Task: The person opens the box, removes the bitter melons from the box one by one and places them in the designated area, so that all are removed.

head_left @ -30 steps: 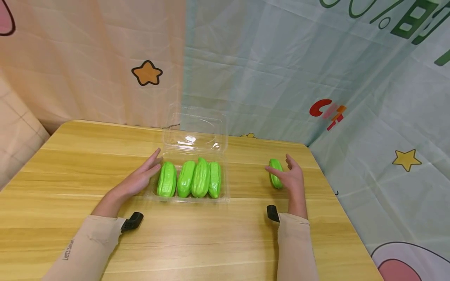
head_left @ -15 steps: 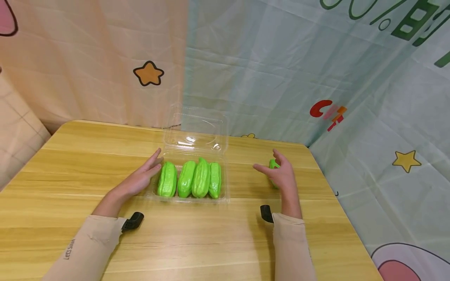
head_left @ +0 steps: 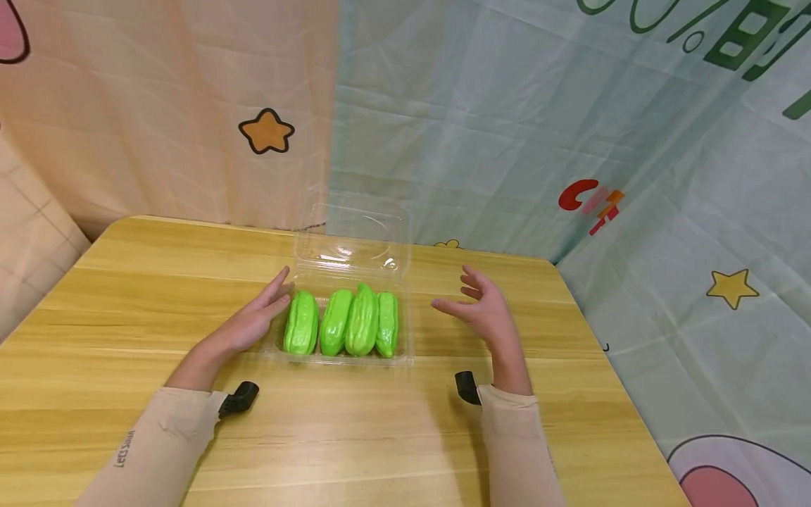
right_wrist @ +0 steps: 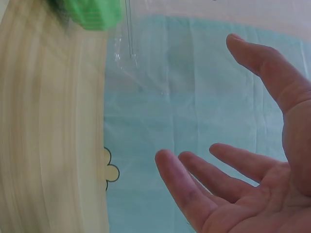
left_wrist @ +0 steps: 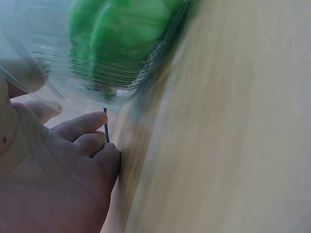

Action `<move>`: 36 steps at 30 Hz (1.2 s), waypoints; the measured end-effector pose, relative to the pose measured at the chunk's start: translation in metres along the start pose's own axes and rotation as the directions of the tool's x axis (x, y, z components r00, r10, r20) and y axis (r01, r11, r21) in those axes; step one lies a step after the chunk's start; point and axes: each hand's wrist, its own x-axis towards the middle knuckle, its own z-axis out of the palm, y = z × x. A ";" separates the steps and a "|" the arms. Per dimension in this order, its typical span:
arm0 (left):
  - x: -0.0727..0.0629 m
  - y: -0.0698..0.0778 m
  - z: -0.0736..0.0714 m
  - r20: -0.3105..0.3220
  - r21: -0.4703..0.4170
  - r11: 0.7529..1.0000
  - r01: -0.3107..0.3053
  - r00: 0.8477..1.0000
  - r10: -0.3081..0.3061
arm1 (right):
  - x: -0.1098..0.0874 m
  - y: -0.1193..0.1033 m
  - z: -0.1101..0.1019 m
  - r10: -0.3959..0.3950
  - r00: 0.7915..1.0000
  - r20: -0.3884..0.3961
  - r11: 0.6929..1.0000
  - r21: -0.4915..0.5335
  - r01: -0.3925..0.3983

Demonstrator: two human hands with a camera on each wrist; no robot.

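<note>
Several glossy green, ridged, vegetable-like pieces lie side by side in a clear plastic clamshell box, whose lid stands raised at the back. My left hand is at the box's left side, fingers extended and fingertips right at its wall. In the left wrist view, a fingertip shows through the clear plastic beside a green piece. To the right of the box, my right hand hovers with fingers spread and nothing in its grasp. In the right wrist view, its palm faces a green piece.
The wooden table reaches back to a printed curtain, with a second curtain side along the right. A black wrist camera mount sits at each cuff, such as the right mount.
My right hand has moved left, toward the box. The single green piece that lay on the table at the right is now hidden behind that hand. The left hand stays put.
</note>
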 end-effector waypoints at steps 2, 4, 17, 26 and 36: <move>0.001 0.000 -0.001 0.003 -0.008 1.000 -0.004 1.000 0.004 | -0.001 -0.002 0.004 -0.010 1.000 0.016 1.000 0.006 0.010; 0.001 -0.001 -0.002 0.008 -0.019 1.000 -0.009 1.000 0.010 | -0.001 -0.004 0.009 -0.016 0.999 0.028 1.000 0.005 0.016; 0.002 -0.002 -0.003 0.008 -0.031 0.999 -0.021 1.000 0.021 | -0.005 -0.014 0.035 -0.044 0.989 0.139 0.998 0.047 0.038; 0.003 -0.003 -0.002 0.017 -0.041 0.999 -0.034 0.999 0.034 | -0.008 -0.020 0.049 -0.037 0.982 0.184 0.999 0.045 0.029; 0.001 -0.005 -0.004 0.040 -0.054 0.997 -0.062 0.997 0.065 | -0.011 -0.025 0.062 -0.019 0.970 0.241 0.999 0.045 0.008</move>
